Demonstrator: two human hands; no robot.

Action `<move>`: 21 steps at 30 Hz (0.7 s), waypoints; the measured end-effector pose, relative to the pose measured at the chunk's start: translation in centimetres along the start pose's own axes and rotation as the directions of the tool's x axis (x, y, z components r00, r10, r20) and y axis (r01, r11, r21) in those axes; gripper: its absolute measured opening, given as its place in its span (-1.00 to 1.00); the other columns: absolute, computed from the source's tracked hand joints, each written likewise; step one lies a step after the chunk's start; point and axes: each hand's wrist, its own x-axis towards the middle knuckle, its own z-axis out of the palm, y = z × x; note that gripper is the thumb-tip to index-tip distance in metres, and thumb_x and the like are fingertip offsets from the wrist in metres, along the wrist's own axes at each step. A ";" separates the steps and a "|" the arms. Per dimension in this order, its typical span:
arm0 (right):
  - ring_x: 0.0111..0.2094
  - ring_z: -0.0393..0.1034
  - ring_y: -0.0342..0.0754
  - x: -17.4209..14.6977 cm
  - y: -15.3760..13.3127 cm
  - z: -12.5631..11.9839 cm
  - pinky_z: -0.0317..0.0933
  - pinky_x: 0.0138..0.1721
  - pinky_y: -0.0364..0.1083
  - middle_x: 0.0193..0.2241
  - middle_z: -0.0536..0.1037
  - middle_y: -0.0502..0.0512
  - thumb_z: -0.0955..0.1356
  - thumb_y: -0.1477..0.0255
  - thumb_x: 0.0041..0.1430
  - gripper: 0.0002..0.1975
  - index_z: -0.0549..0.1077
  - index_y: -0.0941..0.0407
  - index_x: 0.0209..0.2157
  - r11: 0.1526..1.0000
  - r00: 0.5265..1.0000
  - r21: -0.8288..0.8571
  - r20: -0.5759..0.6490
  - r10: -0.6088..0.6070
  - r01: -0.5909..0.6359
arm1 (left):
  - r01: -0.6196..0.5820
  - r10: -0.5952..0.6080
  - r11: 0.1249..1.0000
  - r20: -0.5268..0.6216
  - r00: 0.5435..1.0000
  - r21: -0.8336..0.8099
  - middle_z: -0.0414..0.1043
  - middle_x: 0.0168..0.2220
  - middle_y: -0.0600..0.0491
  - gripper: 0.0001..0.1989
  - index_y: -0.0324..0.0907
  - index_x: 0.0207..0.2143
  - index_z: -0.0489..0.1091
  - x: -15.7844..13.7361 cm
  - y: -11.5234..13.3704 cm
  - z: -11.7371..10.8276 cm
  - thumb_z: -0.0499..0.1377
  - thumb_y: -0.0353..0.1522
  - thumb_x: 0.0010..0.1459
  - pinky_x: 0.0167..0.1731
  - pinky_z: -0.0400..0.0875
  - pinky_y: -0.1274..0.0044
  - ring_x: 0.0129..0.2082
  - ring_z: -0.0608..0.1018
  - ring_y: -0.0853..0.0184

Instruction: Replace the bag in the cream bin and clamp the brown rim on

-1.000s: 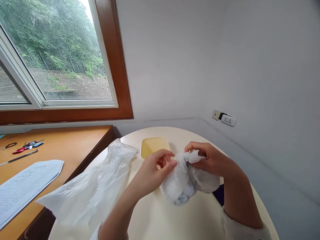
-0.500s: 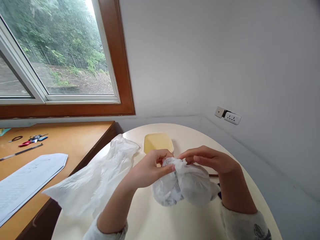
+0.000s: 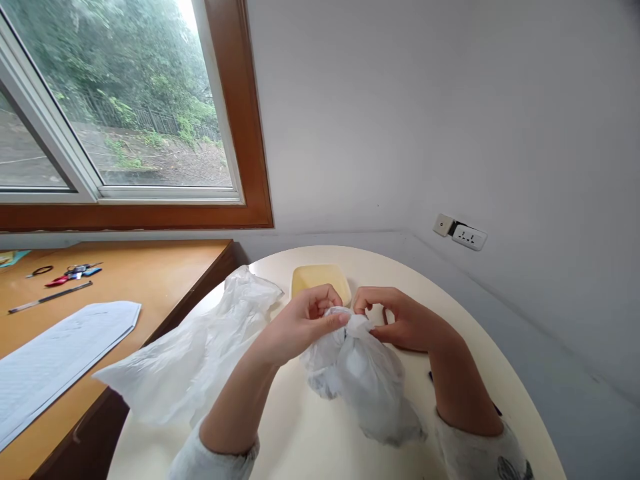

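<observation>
A bunched white plastic bag (image 3: 373, 383) is between my two hands, over the round table. My left hand (image 3: 313, 320) pinches its gathered top between thumb and fingers. From the other side, my right hand (image 3: 400, 320) grips the twisted neck of the bag, its fingers curled and closed. Below the hands the bag bulges in two lobes, and something darker shows faintly through the plastic; I cannot make out what. Just beyond my hands stands a yellow plastic container (image 3: 320, 277), partly covered by my left fingers.
Another white plastic bag (image 3: 200, 353) lies spread on the left of the cream table (image 3: 285, 447). On the wooden desk (image 3: 165, 267) are papers (image 3: 65, 360), a pen (image 3: 50, 297) and keys (image 3: 77, 271). A brown-edged item and dark object are partly hidden by my right arm.
My right hand's fingers have curled in from a flatter pose and closed on the bag's neck. The bag's right lobe has swung down and hangs longer. The view has shifted slightly.
</observation>
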 end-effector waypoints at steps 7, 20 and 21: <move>-0.36 0.19 -0.15 0.1 0.6 -0.1 0.10 -0.30 -0.15 -0.44 0.34 -0.01 0.34 0.45 0.05 -0.89 0.31 0.12 -0.48 0.988 0.993 0.109 -0.056 -0.101 0.107 | -0.041 0.040 0.999 -0.070 0.997 -0.002 0.19 -0.55 0.17 -0.70 -0.21 -0.51 0.14 0.0 -0.4 -0.8 0.16 -0.22 0.07 -0.56 0.05 0.62 -0.55 0.24 0.51; -0.41 0.17 -0.16 -0.2 -1.9 0.1 0.08 -0.38 -0.16 -0.48 0.34 -0.05 0.35 0.46 -0.04 -0.91 0.32 0.11 -0.53 0.984 0.984 0.127 -0.108 0.139 -0.125 | 0.034 -0.042 0.998 0.187 0.981 0.045 0.24 -0.53 0.14 -0.74 -0.24 -0.42 0.34 0.2 -0.4 -0.2 0.14 -0.20 0.06 -0.51 0.12 0.62 -0.51 0.27 0.47; -0.41 0.17 -0.16 -0.1 -2.0 0.1 0.08 -0.38 -0.16 -0.48 0.34 -0.06 0.35 0.47 -0.05 -0.91 0.32 0.11 -0.54 0.984 0.983 0.121 -0.111 0.145 -0.131 | 0.017 -0.025 0.999 0.191 0.981 0.046 0.24 -0.53 0.14 -0.75 -0.24 -0.43 0.34 0.2 -0.3 -0.2 0.14 -0.20 0.05 -0.50 0.12 0.62 -0.51 0.28 0.47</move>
